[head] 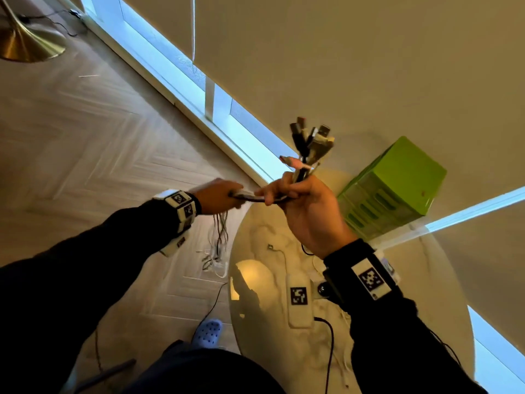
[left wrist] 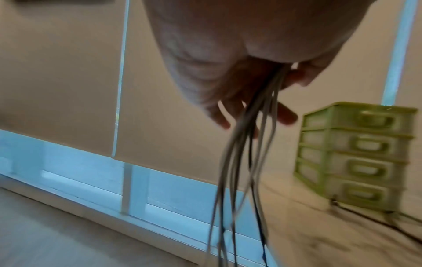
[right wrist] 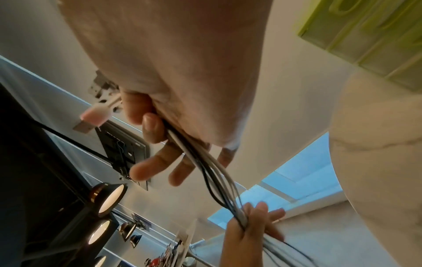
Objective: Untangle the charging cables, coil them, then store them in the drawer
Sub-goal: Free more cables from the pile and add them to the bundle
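Observation:
A bundle of white and black charging cables (head: 250, 197) runs between both hands, held above the floor beside the table. My right hand (head: 301, 200) grips the bundle near its plug ends, and the USB plugs (head: 312, 140) fan out above its fist. My left hand (head: 218, 196) holds the same bundle a short way along. From it the loose cable lengths (left wrist: 242, 162) hang down to a heap on the floor (head: 216, 263). In the right wrist view the cables (right wrist: 214, 173) pass from my right fingers (right wrist: 155, 130) to my left hand (right wrist: 246, 227).
A green drawer unit (head: 392, 189) with several shut drawers stands at the far side of the round marble table (head: 261, 243). A black cable (head: 329, 345) and a small plug (head: 271, 247) lie on the table. A brass lamp base (head: 25, 41) stands far left on the wooden floor.

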{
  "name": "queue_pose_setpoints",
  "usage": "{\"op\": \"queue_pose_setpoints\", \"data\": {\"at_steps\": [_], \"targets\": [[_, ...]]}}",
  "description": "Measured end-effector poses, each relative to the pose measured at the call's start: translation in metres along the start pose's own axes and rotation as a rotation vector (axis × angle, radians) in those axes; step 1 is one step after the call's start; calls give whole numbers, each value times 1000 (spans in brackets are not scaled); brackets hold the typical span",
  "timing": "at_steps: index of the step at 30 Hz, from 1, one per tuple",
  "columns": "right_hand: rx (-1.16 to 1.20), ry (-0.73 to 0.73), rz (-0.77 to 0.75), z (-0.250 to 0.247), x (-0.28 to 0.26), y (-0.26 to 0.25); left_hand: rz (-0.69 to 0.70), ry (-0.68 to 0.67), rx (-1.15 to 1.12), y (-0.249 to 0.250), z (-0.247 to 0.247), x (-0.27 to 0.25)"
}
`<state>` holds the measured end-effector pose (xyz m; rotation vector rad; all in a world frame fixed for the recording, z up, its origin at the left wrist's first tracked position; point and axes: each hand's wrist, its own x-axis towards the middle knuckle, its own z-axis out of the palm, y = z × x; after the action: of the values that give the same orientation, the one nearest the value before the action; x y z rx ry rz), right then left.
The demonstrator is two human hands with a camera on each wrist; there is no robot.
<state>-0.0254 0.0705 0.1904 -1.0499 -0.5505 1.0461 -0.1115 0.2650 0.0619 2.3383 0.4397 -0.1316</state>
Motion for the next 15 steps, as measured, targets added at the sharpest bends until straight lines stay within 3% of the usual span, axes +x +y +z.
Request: {"op": "queue_pose_setpoints", "data": {"at_steps": [2, 3, 5, 8, 9, 15], "targets": [[82, 54, -68, -4, -5, -6, 26, 275, 6, -12, -6, 0], [142, 65, -93, -8, -5, -9, 13, 305, -22, -13, -3, -2], [186, 117, -78, -18, -6, -12, -11, 117, -68, -9, 24, -8], [135, 200, -14, -36, -12, -11, 62, -341, -169, 8, 65, -27], [120, 210, 7, -40, -16, -9, 95, -402, -222, 10, 72, -31], [32, 213, 222, -71, -39, 7, 242, -244, -791, 67, 70, -28]]}}
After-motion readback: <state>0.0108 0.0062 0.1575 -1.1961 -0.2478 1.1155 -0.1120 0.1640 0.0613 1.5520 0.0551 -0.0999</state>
